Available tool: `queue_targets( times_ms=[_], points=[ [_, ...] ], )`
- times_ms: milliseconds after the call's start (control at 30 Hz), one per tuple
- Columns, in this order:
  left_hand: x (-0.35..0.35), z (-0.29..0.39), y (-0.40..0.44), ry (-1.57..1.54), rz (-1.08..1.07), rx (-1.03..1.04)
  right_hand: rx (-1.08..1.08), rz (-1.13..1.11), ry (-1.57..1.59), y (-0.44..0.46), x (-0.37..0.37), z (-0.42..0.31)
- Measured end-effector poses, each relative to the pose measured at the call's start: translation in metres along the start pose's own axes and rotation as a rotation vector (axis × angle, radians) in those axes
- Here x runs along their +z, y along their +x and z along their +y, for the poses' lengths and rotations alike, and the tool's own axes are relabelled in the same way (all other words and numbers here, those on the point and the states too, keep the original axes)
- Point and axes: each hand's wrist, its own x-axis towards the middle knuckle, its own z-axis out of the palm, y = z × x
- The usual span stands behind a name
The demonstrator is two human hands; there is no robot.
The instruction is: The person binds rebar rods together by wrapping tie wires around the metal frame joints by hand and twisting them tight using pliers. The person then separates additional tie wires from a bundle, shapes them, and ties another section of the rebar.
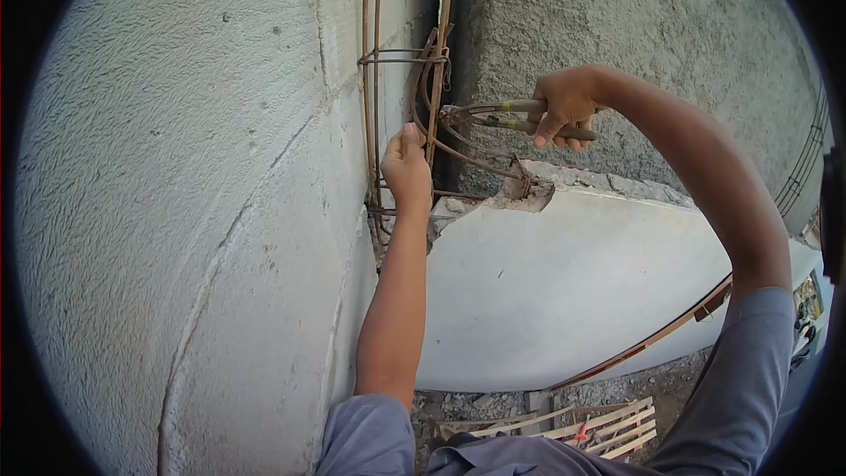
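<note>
My right hand (567, 107) is wrapped around the green-handled pincers (507, 107). Their jaws lie against or very close to the rusty upright rebar (437, 79); whether they grip tie wire there is too small to tell. Just left of the jaws, my left hand (408, 169) is raised with its fingers pinched together, beside the rebar. What those fingers hold, if anything, is hidden. Curved rebar ends (471, 159) run from the upright bars down to the broken top of the white wall. A stirrup (401, 58) crosses the bars above my hands.
A plastered wall (203, 167) rises close on the left, and a rough grey wall (634, 44) stands behind. The low white wall (564, 282) has a jagged top edge (617, 183). Far below are a slatted wooden pallet (608, 432) and rubble.
</note>
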Motion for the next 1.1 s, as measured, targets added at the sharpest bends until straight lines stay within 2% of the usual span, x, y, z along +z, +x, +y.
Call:
queue_targets(
  times_ms=[67,133,200,267,333,367,433,533,633,833,933,967,1067,1100],
  points=[
    [0.01,0.021,-0.063,0.167,0.203,0.226,0.012,-0.009,-0.007,0.0,-0.002,0.0],
    [0.028,0.04,-0.099,-0.242,-0.146,-0.141,0.025,-0.036,-0.015,0.004,-0.001,0.001],
    [0.064,0.054,-0.097,-0.402,-0.267,-0.532,0.045,-0.048,-0.012,0.004,0.001,-0.001],
    [0.095,0.062,-0.078,-0.577,-0.348,-0.643,0.046,-0.031,-0.031,-0.001,-0.003,-0.005],
    [0.126,0.058,-0.051,-0.745,-0.291,-0.694,0.042,-0.023,-0.061,-0.004,0.0,-0.008],
    [0.134,0.055,-0.046,-0.832,-0.257,-0.721,0.031,0.08,-0.198,-0.007,0.004,-0.009],
    [0.142,0.057,-0.049,-0.798,-0.164,-0.726,0.003,0.292,-0.481,-0.014,0.011,-0.012],
    [0.153,0.053,-0.039,-0.898,0.035,-0.705,-0.289,0.988,-1.298,-0.031,0.061,0.012],
    [0.156,0.059,-0.038,-0.907,0.112,-0.706,-0.419,1.415,-1.407,-0.017,0.078,0.032],
    [0.144,0.046,-0.043,-0.934,-0.161,-0.645,-0.306,0.98,-0.929,-0.01,0.047,0.026],
    [0.138,0.043,-0.044,-0.94,-0.194,-0.713,-0.25,0.633,-0.744,-0.023,0.02,0.006],
    [0.139,0.044,-0.041,-0.947,-0.177,-0.701,-0.312,0.588,-0.672,-0.014,0.006,0.011],
    [0.147,0.038,-0.037,-0.976,-0.154,-0.656,0.06,0.193,-0.217,-0.028,-0.013,-0.013],
    [0.148,0.036,-0.035,-1.003,-0.151,-0.625,0.029,0.092,0.05,-0.021,-0.015,0.0]
  ],
)
